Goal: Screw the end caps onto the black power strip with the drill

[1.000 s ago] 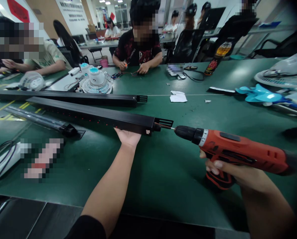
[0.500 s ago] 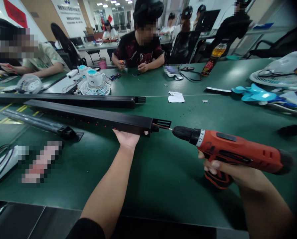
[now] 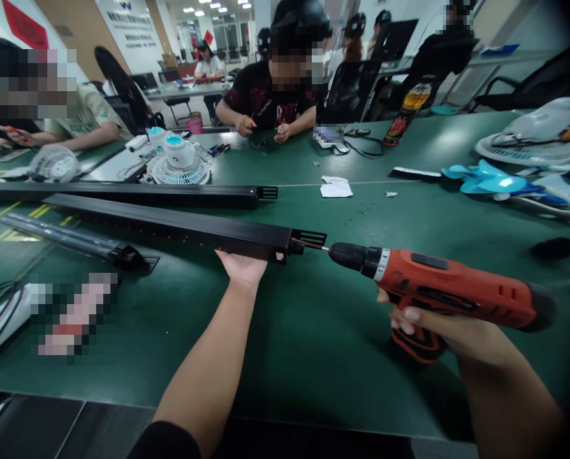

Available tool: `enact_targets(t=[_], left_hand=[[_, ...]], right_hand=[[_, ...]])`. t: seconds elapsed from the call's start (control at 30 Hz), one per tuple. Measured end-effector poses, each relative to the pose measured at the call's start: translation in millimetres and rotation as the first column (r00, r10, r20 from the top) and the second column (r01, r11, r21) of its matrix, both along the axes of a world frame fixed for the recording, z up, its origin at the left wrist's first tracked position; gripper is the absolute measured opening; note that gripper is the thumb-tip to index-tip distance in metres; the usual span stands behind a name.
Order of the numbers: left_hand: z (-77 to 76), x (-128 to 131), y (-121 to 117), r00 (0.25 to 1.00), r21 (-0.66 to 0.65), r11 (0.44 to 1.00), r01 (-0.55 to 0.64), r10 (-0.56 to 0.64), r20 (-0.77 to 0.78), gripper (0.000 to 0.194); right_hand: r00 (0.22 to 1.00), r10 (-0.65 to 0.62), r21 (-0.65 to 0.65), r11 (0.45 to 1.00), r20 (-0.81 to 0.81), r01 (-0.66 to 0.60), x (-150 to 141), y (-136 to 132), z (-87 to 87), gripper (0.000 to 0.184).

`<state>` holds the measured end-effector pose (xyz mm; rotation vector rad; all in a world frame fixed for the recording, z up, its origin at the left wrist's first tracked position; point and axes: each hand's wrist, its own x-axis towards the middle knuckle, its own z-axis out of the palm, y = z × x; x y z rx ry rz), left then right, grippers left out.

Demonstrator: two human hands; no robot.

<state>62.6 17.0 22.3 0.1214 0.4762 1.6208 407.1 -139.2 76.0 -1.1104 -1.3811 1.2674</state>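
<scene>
A long black metal bar (image 3: 170, 222) with small red marks lies across the green table (image 3: 314, 331). My left hand (image 3: 241, 266) grips its near side close to the right end, the fingers hidden behind the bar. My right hand (image 3: 428, 322) is closed round the handle of a red and black cordless drill (image 3: 438, 290). The drill lies level, its bit touching the bracket at the bar's right end (image 3: 310, 240).
A second black bar (image 3: 136, 192) and a grey rail (image 3: 74, 239) lie behind and left. Small white fans (image 3: 180, 159), paper scraps (image 3: 336, 188), a bottle (image 3: 402, 115) and blue fan blades (image 3: 495, 182) sit farther off. Other people work across the table.
The view has shifted slightly; the bar, drill and both hands keep the same hold. The person opposite has moved their hands a little.
</scene>
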Motion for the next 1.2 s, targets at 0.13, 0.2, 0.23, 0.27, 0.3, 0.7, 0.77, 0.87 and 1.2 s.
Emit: enact_targets(t=[0.13,0.2,0.23,0.27,0.3,0.7,0.77,0.87,1.2], left_hand=[[4.9,0.8,-1.7,1.000,-0.002,1.000,-0.001,0.002,0.005,0.073],[7.8,1.2,-2.8,1.000,-0.003,1.000,0.001,-0.001,0.011,0.072],[8.9,1.3,-3.1,1.000,-0.007,1.000,0.003,-0.003,0.013,0.072],[9.5,1.3,-3.3,1.000,-0.010,1.000,0.005,-0.005,0.014,0.073],[9.6,1.2,-3.4,1.000,-0.013,1.000,0.008,-0.008,0.013,0.073],[4.2,0.6,-0.2,1.000,0.013,1.000,-0.008,0.008,0.001,0.069],[5.1,0.9,-0.6,1.000,0.020,1.000,-0.002,0.002,-0.001,0.068],[6.5,1.3,-1.2,1.000,0.030,1.000,0.007,-0.007,-0.002,0.069],[2.9,1.3,-0.2,1.000,0.008,1.000,-0.003,0.003,0.002,0.071]], right_hand=[[1.000,-0.005,-0.021,1.000,0.013,0.005,8.4,-0.4,-6.3,0.032],[0.999,0.042,-0.054,0.998,0.022,-0.041,13.3,-0.8,-10.8,0.029],[0.998,0.060,-0.060,0.997,0.022,-0.058,14.9,-1.1,-12.5,0.029],[0.999,0.048,-0.056,0.997,0.018,-0.047,15.5,-1.5,-13.4,0.030],[1.000,0.006,-0.038,0.999,0.015,-0.006,15.1,-1.8,-13.5,0.030],[1.000,-0.017,0.003,1.000,0.002,0.017,-3.5,-0.6,5.4,0.033],[1.000,-0.016,0.006,1.000,-0.004,0.016,-3.3,-1.1,5.0,0.032],[0.999,-0.036,0.010,0.999,-0.018,0.036,-2.9,-1.6,4.2,0.030],[1.000,-0.012,-0.021,1.000,-0.011,0.012,0.4,-0.9,-0.2,0.036]])
